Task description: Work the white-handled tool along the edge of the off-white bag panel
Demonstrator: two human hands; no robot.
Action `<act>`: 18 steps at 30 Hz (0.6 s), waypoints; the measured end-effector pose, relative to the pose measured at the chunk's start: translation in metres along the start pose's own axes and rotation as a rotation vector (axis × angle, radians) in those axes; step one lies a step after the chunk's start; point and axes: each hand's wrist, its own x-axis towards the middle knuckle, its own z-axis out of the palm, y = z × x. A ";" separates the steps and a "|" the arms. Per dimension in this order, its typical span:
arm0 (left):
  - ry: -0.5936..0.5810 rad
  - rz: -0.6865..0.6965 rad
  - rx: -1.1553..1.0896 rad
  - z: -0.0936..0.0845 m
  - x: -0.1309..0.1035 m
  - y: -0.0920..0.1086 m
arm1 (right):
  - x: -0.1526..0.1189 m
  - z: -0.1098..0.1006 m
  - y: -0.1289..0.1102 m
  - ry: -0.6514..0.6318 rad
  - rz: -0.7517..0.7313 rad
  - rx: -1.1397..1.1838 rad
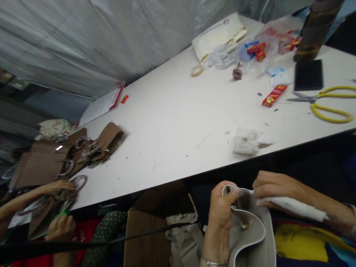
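Note:
A light grey leather bag point(251, 234) stands open in front of my body, its rim curving in folds and a small metal fitting showing inside. My left hand point(220, 207) is closed on its upper rim, thumb pressing near the edge. My right hand point(278, 187) is closed at the other side of the rim, fingertips at the edge. A long, slim white-wrapped tool point(296, 207) lies under my right palm, with a darker end towards the wrist; its tip is hidden by my fingers, so its exact kind is unclear.
Yellow-handled scissors point(334, 101), a black phone point(308, 75), a crumpled tissue point(246, 141) and a dark bottle point(319, 25) are on the white table point(164, 131). A cardboard box point(145, 250) with grey pieces stands left. A co-worker's hands point(61, 224) handle a brown bag.

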 end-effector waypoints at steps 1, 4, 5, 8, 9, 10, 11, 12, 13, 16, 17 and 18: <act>0.015 0.025 0.027 0.001 -0.002 0.001 | -0.001 0.001 0.001 0.055 0.044 0.070; 0.053 0.070 0.108 0.004 -0.007 0.003 | -0.008 0.014 0.006 0.211 0.258 0.290; 0.060 0.080 0.139 0.004 -0.009 0.003 | -0.011 0.021 0.007 0.248 0.344 0.366; 0.074 0.135 0.261 0.005 -0.014 0.001 | -0.016 0.040 0.009 0.301 0.548 0.554; 0.077 0.154 0.308 0.004 -0.015 0.001 | -0.016 0.045 0.009 0.303 0.586 0.583; 0.079 0.169 0.350 0.004 -0.016 0.000 | -0.016 0.049 0.007 0.308 0.609 0.589; 0.083 0.179 0.385 0.004 -0.017 0.000 | -0.015 0.052 0.006 0.314 0.620 0.575; 0.084 0.186 0.413 0.005 -0.018 0.000 | -0.013 0.054 0.004 0.324 0.624 0.549; 0.081 0.193 0.434 0.005 -0.019 0.000 | -0.012 0.055 0.002 0.336 0.625 0.521; 0.065 0.229 0.460 0.005 -0.021 0.001 | -0.007 0.058 -0.001 0.355 0.620 0.469; 0.060 0.239 0.458 0.006 -0.021 0.001 | -0.006 0.059 -0.002 0.347 0.614 0.471; 0.057 0.246 0.449 0.006 -0.021 0.001 | -0.004 0.059 -0.002 0.336 0.607 0.474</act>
